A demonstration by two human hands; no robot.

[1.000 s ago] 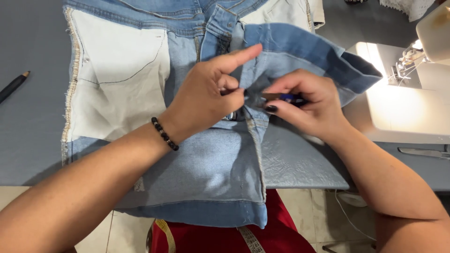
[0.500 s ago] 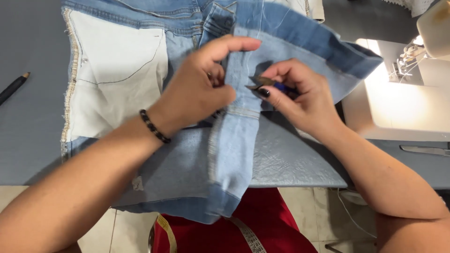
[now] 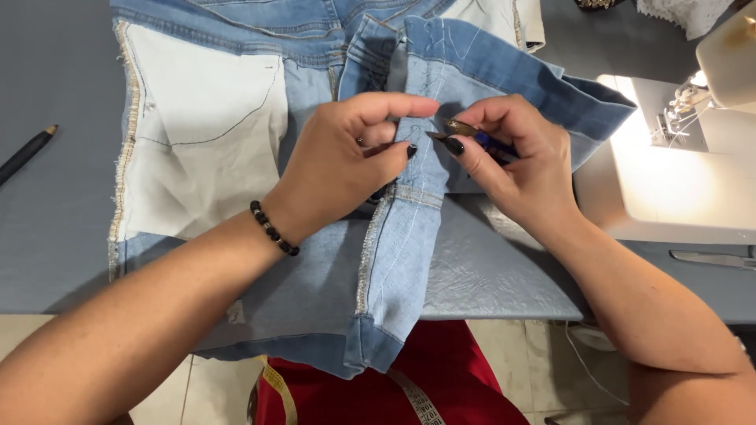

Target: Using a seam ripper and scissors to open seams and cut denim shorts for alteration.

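Note:
A pair of light blue jeans [image 3: 236, 299] lies inside out on a grey table [image 3: 55, 197], its white pocket lining [image 3: 205, 142] showing. My left hand [image 3: 346, 157] pinches a folded strip of the denim at the seam between thumb and forefinger. My right hand [image 3: 520, 165] grips a small blue-handled thread snipper [image 3: 465, 134], whose metal tip rests against the fold right beside my left thumb. A dark bead bracelet [image 3: 272, 228] circles my left wrist.
A white sewing machine [image 3: 709, 102] with its lamp lit stands at the right. A dark pencil [image 3: 27, 153] lies at the table's left edge. A metal tool [image 3: 709, 257] lies at the right. A yellow tape measure [image 3: 276, 386] hangs over my red garment below.
Both hands have shifted slightly up the seam with the denim fold. The snipper's tip has come closer to my left thumb, and the lower denim flap has been folded narrower.

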